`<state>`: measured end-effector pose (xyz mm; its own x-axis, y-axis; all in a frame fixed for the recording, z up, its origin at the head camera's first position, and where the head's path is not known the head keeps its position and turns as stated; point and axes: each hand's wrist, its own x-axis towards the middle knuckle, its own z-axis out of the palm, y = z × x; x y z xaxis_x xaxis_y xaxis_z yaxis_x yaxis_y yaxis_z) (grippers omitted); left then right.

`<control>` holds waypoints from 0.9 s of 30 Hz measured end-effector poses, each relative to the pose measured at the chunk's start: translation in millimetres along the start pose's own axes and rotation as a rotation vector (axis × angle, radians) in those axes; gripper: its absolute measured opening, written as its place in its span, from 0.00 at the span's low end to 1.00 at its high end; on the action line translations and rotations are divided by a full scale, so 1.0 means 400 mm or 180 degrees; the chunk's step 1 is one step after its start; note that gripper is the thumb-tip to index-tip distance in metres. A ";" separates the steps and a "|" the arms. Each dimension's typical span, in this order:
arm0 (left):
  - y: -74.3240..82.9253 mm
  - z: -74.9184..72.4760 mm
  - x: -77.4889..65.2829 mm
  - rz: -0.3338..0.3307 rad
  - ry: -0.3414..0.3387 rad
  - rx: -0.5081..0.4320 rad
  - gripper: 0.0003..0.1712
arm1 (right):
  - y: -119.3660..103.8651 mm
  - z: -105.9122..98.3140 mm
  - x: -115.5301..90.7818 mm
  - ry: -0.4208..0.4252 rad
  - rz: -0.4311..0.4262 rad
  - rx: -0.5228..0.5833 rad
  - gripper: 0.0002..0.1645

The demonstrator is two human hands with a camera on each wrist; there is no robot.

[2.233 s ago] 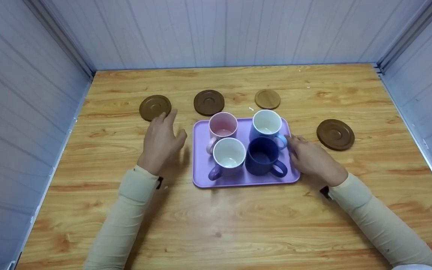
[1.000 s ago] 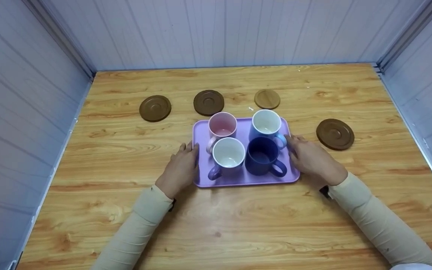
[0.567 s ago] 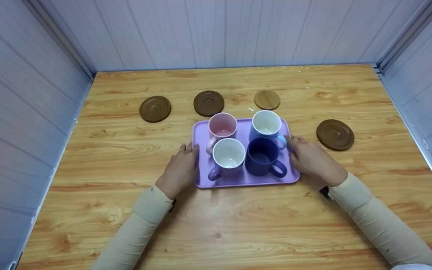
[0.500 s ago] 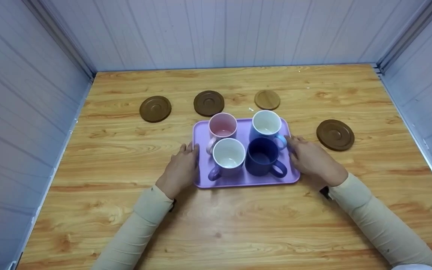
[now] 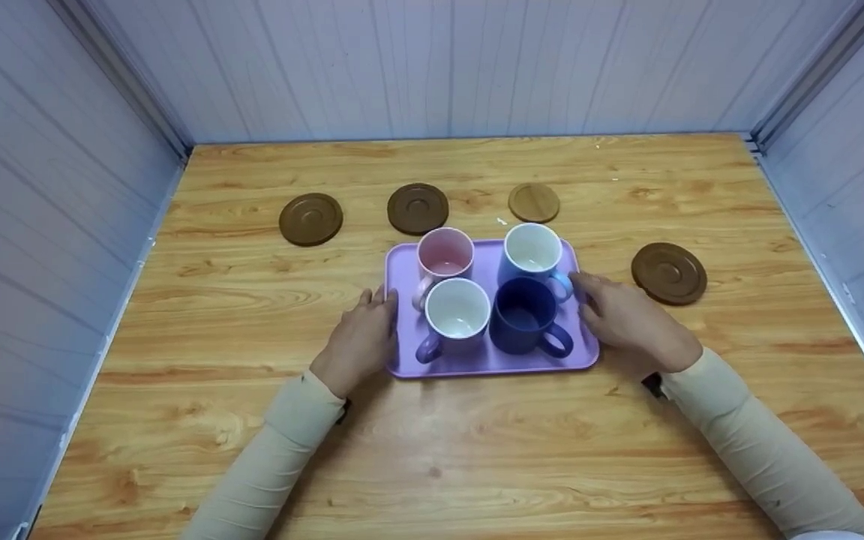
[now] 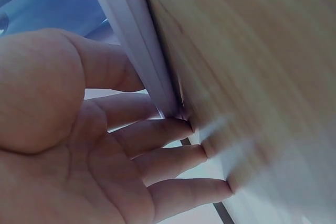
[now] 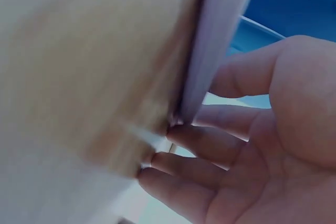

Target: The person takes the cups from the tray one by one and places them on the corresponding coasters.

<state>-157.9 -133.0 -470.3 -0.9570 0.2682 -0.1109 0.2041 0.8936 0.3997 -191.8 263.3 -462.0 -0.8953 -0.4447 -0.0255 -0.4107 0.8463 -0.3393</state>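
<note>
A light purple tray (image 5: 503, 364) bears a pink mug (image 5: 445, 255), a light blue mug (image 5: 532, 249) with a white inside, a purple mug (image 5: 458, 311) with a white inside, and a dark blue mug (image 5: 524, 319). My left hand (image 5: 358, 339) grips the tray's left side, its thumb at the rim; the left wrist view shows fingertips down at the tabletop beside the edge. On the opposite side my right hand (image 5: 631, 315) grips the right rim in the same manner, close to the light blue handle. The right wrist view shows its thumb (image 7: 247, 74) reaching the rim.
Behind the tray lie two dark brown coasters (image 5: 310, 219) and a smaller, lighter wooden coaster (image 5: 534, 202). Another dark coaster (image 5: 669, 273) lies right of the tray, near my right hand. Pale panel walls (image 5: 447, 67) enclose the wooden table's back and sides.
My left hand has come from near the left coaster to the tray's left rim and stayed there. My right hand keeps its place at the right rim; tray and mugs show little movement.
</note>
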 end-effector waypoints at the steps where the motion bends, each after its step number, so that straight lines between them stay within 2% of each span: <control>1: 0.000 0.000 0.001 0.0022 0.0016 0.0014 0.29 | 0.001 -0.005 -0.001 0.0035 0.0002 0.0031 0.25; 6: -0.001 -0.002 0.005 0.0096 0.0064 0.0118 0.28 | 0.007 -0.025 -0.010 0.0108 0.0072 0.0123 0.24; 11: 0.001 -0.002 0.009 -0.0002 -0.0039 0.0083 0.29 | 0.018 -0.050 -0.020 0.0100 0.0179 0.0028 0.28; 18: 0.001 0.001 0.009 0.0003 -0.0035 0.0093 0.29 | 0.037 -0.094 -0.026 0.0145 0.0273 -0.0112 0.33; 27: 0.001 0.000 0.006 -0.0067 -0.0087 0.0066 0.28 | 0.068 -0.111 -0.030 0.0209 0.0354 -0.0161 0.32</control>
<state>-160.2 -132.1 -470.5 -0.9552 0.2587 -0.1440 0.1885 0.9064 0.3780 -200.0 304.5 -429.2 -0.9445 -0.3286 0.0018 -0.3150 0.9037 -0.2898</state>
